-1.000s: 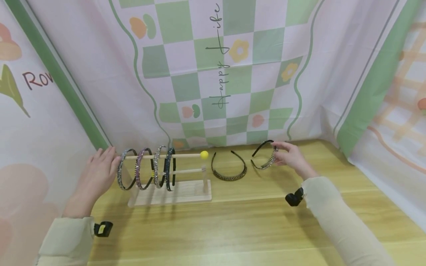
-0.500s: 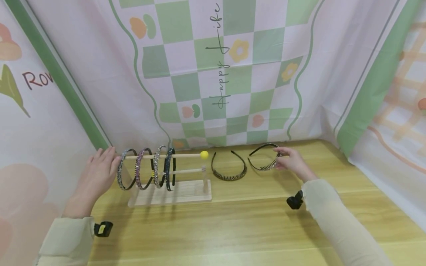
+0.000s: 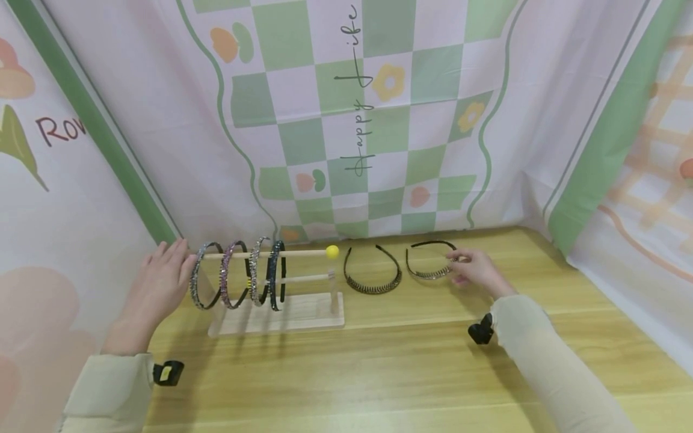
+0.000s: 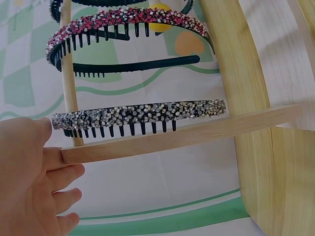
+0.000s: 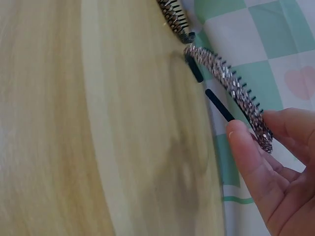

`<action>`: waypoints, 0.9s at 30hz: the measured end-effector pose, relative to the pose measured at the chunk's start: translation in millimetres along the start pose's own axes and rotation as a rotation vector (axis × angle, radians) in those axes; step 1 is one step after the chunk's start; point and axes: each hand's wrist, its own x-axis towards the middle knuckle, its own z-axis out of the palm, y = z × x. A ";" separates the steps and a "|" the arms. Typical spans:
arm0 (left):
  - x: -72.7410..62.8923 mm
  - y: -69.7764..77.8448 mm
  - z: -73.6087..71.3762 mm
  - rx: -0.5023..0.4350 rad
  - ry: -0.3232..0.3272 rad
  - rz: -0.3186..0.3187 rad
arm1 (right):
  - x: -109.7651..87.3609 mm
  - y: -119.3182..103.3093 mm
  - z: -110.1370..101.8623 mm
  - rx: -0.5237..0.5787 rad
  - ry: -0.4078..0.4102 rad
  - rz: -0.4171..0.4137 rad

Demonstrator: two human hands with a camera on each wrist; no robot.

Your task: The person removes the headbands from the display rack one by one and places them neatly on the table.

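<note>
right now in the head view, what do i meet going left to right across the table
left hand, bluish-grey headband, purple headband, silver headband, dark headband, yellow ball, loose headband, held headband, right hand

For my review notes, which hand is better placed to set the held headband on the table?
Probably the right hand: it already pinches the rhinestone headband over the table. The left hand is across at the wooden headband rack.

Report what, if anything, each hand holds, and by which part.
The right hand pinches a glittery headband by one side of its curve. The left hand touches the wooden stand's upright at its tip; whether it grips cannot be told.
</note>
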 end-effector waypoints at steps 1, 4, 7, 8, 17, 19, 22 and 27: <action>0.1 0.0 0.0 0.000 -0.001 0.000 | -0.2 0.9 0.0 -0.007 -0.010 0.005; 0.2 -0.2 0.0 0.001 -0.001 0.000 | -0.5 3.6 0.8 -0.027 -0.042 0.013; 0.2 -0.5 0.1 0.003 0.001 0.000 | 0.5 7.8 2.0 -0.011 -0.087 0.032; 0.2 -0.7 0.2 0.004 0.002 0.000 | 0.8 9.3 2.4 -0.001 -0.099 0.045; 0.0 -1.6 1.6 0.005 0.015 0.004 | 2.4 16.4 6.8 0.082 -0.145 0.135; 0.2 -1.5 1.9 0.001 0.018 0.003 | 3.0 16.9 7.2 0.076 -0.151 0.137; 0.5 -1.5 2.3 -0.003 0.022 0.002 | 3.4 17.4 7.4 0.075 -0.159 0.143; 0.7 -1.7 2.2 -0.007 0.020 0.002 | 4.8 18.8 6.9 0.062 -0.193 0.131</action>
